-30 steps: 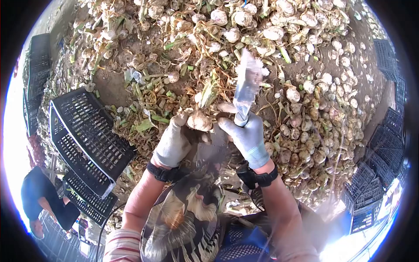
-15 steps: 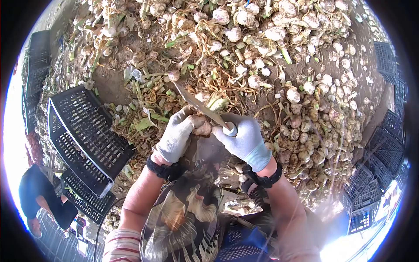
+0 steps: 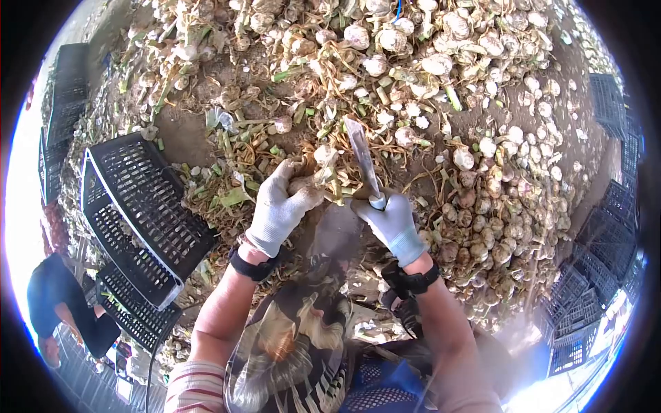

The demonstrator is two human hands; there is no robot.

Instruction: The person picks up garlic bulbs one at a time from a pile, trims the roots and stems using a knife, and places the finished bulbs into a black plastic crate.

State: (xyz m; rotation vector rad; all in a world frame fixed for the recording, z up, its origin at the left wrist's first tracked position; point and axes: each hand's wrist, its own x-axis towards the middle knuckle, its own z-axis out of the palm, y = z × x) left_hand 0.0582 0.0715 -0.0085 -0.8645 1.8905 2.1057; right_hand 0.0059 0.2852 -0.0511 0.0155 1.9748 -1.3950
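My left hand (image 3: 277, 212), in a pale glove, is closed around a garlic bulb (image 3: 303, 184), with dry leaves and stalk stretching to the right of its fingers. A knife (image 3: 363, 155) is gripped in my gloved right hand (image 3: 392, 224); its blade points up and slightly left, apart from the bulb. The fingers cover most of the knife's handle. Below and beyond both hands lie cut stalks and dry leaves (image 3: 255, 141). To the right of my right hand is a heap of garlic bulbs (image 3: 492, 220).
Black plastic crates (image 3: 148, 199) stand at the left, one tilted. More crates (image 3: 595, 261) line the right edge. Untrimmed garlic (image 3: 392, 40) covers the ground ahead. Another person (image 3: 65, 303) is bent over at the lower left.
The knife has swung from lying across the bulb, pointing up-left, to nearly upright and away from it. My hands have moved apart, the left one still around garlic.
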